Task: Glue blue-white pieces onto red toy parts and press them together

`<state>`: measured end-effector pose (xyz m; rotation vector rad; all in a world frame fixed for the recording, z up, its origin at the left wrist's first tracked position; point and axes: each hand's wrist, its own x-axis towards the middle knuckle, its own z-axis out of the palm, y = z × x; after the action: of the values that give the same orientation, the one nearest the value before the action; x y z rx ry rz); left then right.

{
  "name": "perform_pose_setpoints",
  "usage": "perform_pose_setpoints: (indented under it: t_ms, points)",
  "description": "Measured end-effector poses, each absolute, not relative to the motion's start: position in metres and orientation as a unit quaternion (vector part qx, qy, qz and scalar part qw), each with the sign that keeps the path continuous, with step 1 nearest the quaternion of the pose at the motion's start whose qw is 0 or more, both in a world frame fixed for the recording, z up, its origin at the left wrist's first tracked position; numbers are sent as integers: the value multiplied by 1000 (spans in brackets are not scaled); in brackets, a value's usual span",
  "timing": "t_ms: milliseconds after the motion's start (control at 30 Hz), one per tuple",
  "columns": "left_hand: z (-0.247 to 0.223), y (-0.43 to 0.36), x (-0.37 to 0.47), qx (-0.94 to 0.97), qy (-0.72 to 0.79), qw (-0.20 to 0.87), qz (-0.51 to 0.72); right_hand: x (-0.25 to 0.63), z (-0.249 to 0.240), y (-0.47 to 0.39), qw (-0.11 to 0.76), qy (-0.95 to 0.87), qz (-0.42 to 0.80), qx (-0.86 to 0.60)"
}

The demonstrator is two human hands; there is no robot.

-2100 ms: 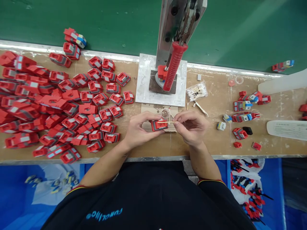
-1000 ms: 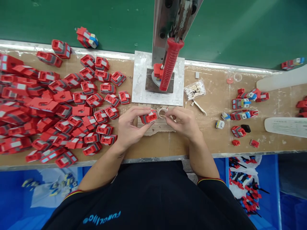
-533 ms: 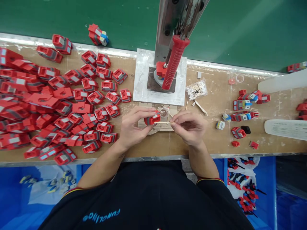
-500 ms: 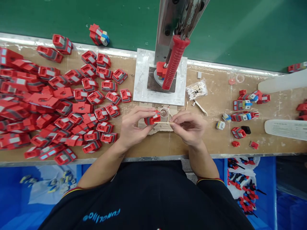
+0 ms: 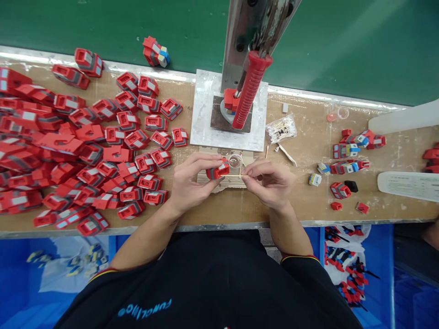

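My left hand (image 5: 194,181) is closed around a red toy part (image 5: 217,169) with grey trim, gripping it between thumb and fingers. My right hand (image 5: 269,180) pinches a thin wooden swab stick (image 5: 233,176), whose left tip touches or nearly touches the lower right of the toy part. A small clear round cup (image 5: 235,161) sits on a torn piece of cardboard (image 5: 226,186) just beyond my fingers. Another stick leans at the cup's right side.
Many red toy parts (image 5: 65,146) crowd the left bench. A lever press with a red handle (image 5: 252,91) stands ahead. To the right lie a bag of swabs (image 5: 281,129), assembled toy pieces (image 5: 348,150) and a white bottle (image 5: 408,185). Blue bins (image 5: 386,274) stand below.
The toy piece on the green surface has shifted right, and one at the far right has left view. An arm shows at the right edge. My hands have barely moved.
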<state>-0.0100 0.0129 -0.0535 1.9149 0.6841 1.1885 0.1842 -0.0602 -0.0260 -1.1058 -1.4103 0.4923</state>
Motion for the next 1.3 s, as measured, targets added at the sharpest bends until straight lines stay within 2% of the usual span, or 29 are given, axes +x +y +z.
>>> perform_pose_setpoints:
  t_ms: [633,700,800,900,1000,1067,1133,1200,1300]
  points:
    - [-51,15,-10,750,271,366,480,210,-25,-65,595,-614,152,-496]
    - [-52,16,-11,744,276,372,481,217,-27,-65,553,-633,143,-522]
    - [-52,16,-12,739,279,383,478,217,-34,-60,430,-697,127,-560]
    - [-53,18,-14,733,287,390,477,216,-37,-56,352,-761,125,-530]
    - [-56,22,-14,710,298,399,498,238,-29,-65,380,-746,122,-533]
    - [-57,26,-14,680,297,416,526,267,-19,-83,443,-648,28,-619]
    - [-56,29,-14,649,292,437,550,302,-10,-107,463,-513,-93,-717]
    - [-53,31,-15,618,297,460,565,334,-4,-132,378,-451,-116,-800]
    - [-49,32,-17,581,304,494,570,360,-5,-160,159,-474,-17,-866]
